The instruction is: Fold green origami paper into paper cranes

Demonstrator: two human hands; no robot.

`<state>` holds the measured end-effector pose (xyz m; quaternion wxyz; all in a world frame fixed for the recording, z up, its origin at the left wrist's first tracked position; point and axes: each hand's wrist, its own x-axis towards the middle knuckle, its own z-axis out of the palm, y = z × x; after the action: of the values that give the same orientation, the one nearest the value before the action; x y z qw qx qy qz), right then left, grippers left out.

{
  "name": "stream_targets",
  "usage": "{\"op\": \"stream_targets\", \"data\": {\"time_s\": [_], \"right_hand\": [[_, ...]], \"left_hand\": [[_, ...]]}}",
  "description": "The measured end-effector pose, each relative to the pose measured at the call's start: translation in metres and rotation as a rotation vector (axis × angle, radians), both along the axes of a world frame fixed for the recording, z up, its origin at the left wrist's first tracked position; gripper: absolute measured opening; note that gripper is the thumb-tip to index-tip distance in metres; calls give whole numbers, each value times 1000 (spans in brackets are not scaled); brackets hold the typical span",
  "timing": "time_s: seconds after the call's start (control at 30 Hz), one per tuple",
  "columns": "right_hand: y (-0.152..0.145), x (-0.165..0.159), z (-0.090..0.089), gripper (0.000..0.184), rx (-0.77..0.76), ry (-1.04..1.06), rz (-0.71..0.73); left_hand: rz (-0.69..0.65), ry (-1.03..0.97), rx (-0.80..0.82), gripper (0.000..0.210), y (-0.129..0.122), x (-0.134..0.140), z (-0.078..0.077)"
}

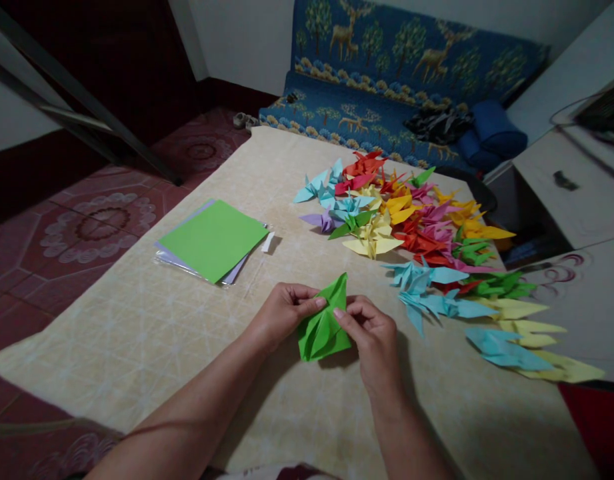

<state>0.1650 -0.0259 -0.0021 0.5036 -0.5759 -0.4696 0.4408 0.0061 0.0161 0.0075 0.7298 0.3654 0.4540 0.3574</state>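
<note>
Green paper (325,335) (creased, part-folded) is pinched w/ both hands (285,309) (375,328).

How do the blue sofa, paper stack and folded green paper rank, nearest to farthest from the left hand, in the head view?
1. Folded green paper, held in the left hand.
2. Paper stack, ahead-left on the table.
3. Blue sofa, beyond the table.

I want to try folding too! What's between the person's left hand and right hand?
In the head view, a folded green paper is between the left hand and the right hand. Both are holding it.
</note>
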Motion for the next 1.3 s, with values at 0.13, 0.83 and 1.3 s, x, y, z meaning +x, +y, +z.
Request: {"op": "stream_targets", "data": {"time_s": [0.13,0.83,1.3], "right_hand": [[1,0,0,19,-4,-19,14],[-3,-5,4,17,-141,102,17],[1,-7,-5,19,82,66,-238]], "left_hand": [[13,38,17,30,-1,2,0],[-157,100,51,33,-2,-1,-3],[-369,132,61,28,-4,-3,5]]}}
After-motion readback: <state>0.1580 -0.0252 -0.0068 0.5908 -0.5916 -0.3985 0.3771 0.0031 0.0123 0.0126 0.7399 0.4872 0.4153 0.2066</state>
